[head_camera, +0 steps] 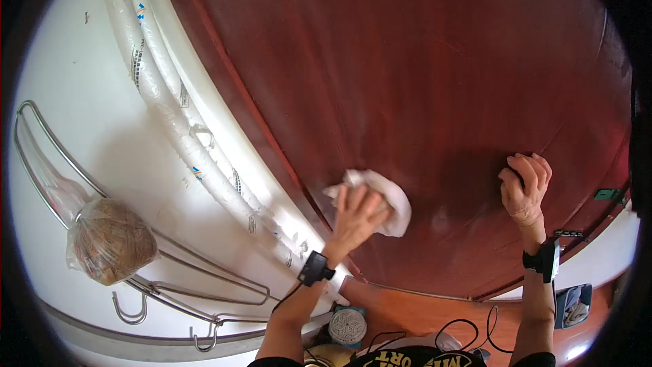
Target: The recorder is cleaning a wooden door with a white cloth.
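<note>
A broad dark red panel (pixel 407 86), which looks like a door, fills most of the view before me. My left hand (pixel 359 209) presses a white cloth (pixel 395 204) against its lower left part; hand and cloth are slightly blurred. Farther right, my right hand (pixel 527 186) is at the panel with its fingers curled. Nothing shows inside that hand, though its palm side is hidden. Black devices are strapped to both wrists.
White plastic-wrapped pipes (pixel 163 97) run along the panel's left side. A metal rack (pixel 214 298) with hooks carries a tied plastic bag (pixel 114 242). On the floor are a round perforated item (pixel 348 326), black cables (pixel 458 322) and a bin (pixel 574 307) holding cloths.
</note>
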{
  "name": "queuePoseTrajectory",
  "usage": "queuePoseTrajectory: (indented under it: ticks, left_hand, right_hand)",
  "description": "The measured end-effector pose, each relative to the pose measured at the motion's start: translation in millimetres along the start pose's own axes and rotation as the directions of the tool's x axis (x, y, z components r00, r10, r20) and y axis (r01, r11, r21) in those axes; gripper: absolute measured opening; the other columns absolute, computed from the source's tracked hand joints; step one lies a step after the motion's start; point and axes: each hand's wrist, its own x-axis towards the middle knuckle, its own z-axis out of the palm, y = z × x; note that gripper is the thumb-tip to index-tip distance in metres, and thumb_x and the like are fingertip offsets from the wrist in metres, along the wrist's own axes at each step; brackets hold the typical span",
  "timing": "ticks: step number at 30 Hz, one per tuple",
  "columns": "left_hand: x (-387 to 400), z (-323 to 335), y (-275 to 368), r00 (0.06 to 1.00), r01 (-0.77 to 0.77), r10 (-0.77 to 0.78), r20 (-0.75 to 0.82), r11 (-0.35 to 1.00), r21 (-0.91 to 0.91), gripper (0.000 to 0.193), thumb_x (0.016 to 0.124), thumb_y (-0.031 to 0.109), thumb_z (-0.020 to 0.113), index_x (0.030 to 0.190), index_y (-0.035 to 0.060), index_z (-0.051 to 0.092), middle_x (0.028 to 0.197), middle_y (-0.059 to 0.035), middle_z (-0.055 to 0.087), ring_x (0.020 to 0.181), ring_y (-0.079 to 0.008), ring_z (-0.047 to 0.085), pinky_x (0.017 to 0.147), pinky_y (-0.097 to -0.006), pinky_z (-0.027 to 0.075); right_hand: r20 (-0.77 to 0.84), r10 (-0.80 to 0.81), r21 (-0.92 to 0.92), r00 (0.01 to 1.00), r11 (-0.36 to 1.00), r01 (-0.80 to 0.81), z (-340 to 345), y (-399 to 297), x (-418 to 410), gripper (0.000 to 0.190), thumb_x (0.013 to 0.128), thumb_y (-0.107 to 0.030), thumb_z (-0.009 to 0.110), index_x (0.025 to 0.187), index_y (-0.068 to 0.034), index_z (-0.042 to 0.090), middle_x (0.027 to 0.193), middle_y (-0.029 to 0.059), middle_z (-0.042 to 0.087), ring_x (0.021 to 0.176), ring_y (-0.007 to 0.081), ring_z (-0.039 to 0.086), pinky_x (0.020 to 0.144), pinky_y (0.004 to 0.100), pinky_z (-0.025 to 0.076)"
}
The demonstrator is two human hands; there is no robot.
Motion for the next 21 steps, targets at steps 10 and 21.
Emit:
queuePoseTrajectory:
  ticks: [10, 21]
  left_hand:
    - [214.3, -140.4, -105.0, 0.663, 0.145, -0.222, -0.715, 0.975, -0.168, 0.061, 0.089, 0.027, 0.062, 0.136, -0.0071, 0.043, 0.142, -0.0266, 0.040, 0.130, -0.0425, 0.040, 0.109, -0.0494, 0.032]
    - [71.7, -12.9, 62.5, 0.957, -0.288, 0.283, -0.056, 0.949, -0.126, 0.037, 0.081, 0.025, 0.063, 0.118, 0.0274, 0.061, 0.121, 0.0004, 0.052, 0.124, -0.0228, 0.046, 0.096, -0.0511, 0.037]
  right_hand:
    - [-0.011, 0.013, 0.018, 1.000, 1.000, -0.013, -0.1, -7.1, 2.2, 0.016, 0.072, -0.010, 0.069, 0.086, -0.016, 0.065, 0.111, 0.0014, 0.061, 0.105, 0.0189, 0.056, 0.095, 0.0411, 0.046]
    - [-0.015, 0.000, 0.110, 1.000, 0.994, 0.002, -2.1, -4.5, -0.1, 0.016, 0.076, -0.015, 0.064, 0.093, -0.015, 0.067, 0.117, 0.0020, 0.062, 0.105, 0.0181, 0.059, 0.097, 0.0383, 0.047]
